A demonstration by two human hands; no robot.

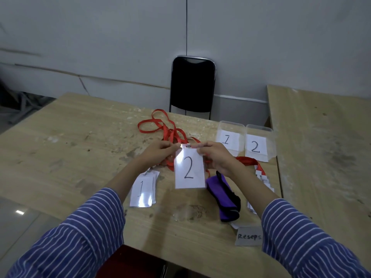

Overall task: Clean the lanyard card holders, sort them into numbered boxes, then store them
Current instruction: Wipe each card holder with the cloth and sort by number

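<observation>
Person's wearing a long-sleeve shirt, dark blue with thin white stripes running across both arms. Left sleeve (80, 233) comes in from about 7 o'clock, right sleeve (305, 237) from 5 o'clock. Cuffs stop just short of the wrists, fabric looks loose and a bit bunched.

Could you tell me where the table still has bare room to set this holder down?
Bare wood lies left of the pile of holders marked 1 and near the front edge, below the held holder marked 2. It is crowded around the red lanyards, purple cloth and numbered boxes.
</observation>
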